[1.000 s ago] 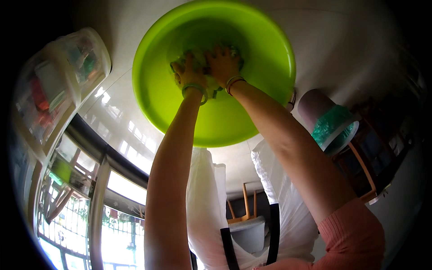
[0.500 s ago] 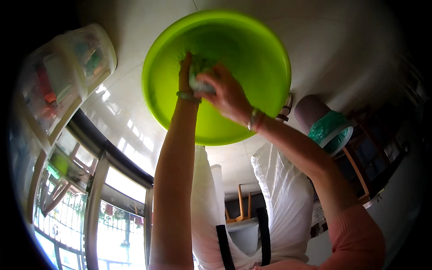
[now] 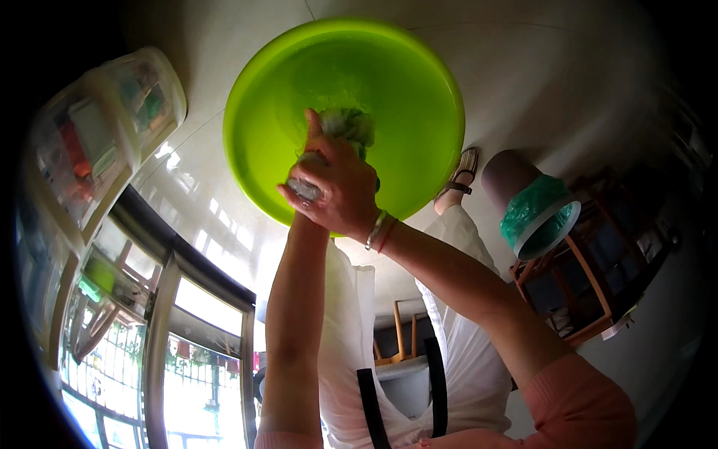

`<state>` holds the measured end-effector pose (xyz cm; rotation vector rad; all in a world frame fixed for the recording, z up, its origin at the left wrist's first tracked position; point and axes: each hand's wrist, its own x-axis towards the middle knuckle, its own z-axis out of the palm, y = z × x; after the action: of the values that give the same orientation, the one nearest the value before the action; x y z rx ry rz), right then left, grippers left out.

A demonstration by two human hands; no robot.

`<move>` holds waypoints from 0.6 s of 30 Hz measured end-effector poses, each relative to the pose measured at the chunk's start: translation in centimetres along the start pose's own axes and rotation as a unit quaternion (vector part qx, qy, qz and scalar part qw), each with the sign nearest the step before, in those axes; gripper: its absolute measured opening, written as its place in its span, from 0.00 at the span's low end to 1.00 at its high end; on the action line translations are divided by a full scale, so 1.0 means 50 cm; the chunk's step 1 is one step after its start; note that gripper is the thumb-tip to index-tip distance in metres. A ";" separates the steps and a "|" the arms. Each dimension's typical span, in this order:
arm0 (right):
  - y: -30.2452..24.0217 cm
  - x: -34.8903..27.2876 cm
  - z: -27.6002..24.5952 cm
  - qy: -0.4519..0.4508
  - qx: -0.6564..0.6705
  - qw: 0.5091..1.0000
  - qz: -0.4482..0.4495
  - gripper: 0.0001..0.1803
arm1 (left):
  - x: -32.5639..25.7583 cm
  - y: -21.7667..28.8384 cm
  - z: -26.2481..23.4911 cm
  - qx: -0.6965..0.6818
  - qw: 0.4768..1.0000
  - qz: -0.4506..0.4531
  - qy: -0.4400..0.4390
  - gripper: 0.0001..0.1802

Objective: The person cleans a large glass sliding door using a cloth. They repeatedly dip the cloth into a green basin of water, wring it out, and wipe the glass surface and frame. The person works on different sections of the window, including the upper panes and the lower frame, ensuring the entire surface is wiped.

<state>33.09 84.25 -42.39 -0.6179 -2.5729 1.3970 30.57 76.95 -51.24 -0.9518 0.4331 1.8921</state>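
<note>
In a large lime-green basin (image 3: pixel 419 82), both my hands are together near the middle left. My left hand (image 3: pixel 313 126) is mostly covered by the right; its thumb points up beside a dark, bunched wet cloth (image 3: pixel 348 124), which it seems to grip. My right hand (image 3: pixel 340 179) lies across my left wrist, fingers curled round a pale grey, wet lump (image 3: pixel 305 187). Whether that lump is part of the same cloth I cannot tell. Water in the basin ripples around the cloth.
Clear plastic storage drawers (image 3: pixel 90 142) stand at the left, above a glass door (image 3: pixel 198 359). To the right are my sandalled foot (image 3: pixel 461 170), a tipped bin (image 3: pixel 516 179) with a green liner, and wooden chairs (image 3: pixel 576 292). Pale tiled floor surrounds the basin.
My right hand has moved down and left, from beside the left hand to across its wrist. The cloth shows more plainly beyond the hands. The view has shifted slightly.
</note>
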 end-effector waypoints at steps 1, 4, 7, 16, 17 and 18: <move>0.015 0.005 0.012 0.020 0.003 1.000 -0.012 0.13 | 0.008 0.003 -0.026 0.004 1.000 0.010 -0.004 0.19; 0.052 0.020 0.041 -0.011 0.008 1.000 0.003 0.12 | 0.049 0.015 -0.151 0.012 0.980 0.070 -0.184 0.18; 0.126 0.043 0.062 -0.060 -0.048 0.995 0.065 0.07 | 0.037 -0.009 -0.158 0.032 0.991 0.131 0.003 0.20; 0.364 0.088 0.103 -0.192 -0.338 0.910 0.145 0.12 | 0.010 0.060 0.005 0.281 0.912 0.175 0.241 0.29; 0.376 0.082 0.115 -0.202 -0.377 0.896 0.121 0.13 | 0.011 0.063 0.003 0.299 0.909 0.191 0.220 0.31; 0.388 0.075 0.127 -0.212 -0.414 0.880 0.096 0.14 | 0.013 0.063 0.002 0.318 0.902 0.176 0.234 0.32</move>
<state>33.19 90.31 -62.26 -0.7336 -3.5426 0.3957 27.63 75.82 -51.98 -0.8980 1.4960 1.6228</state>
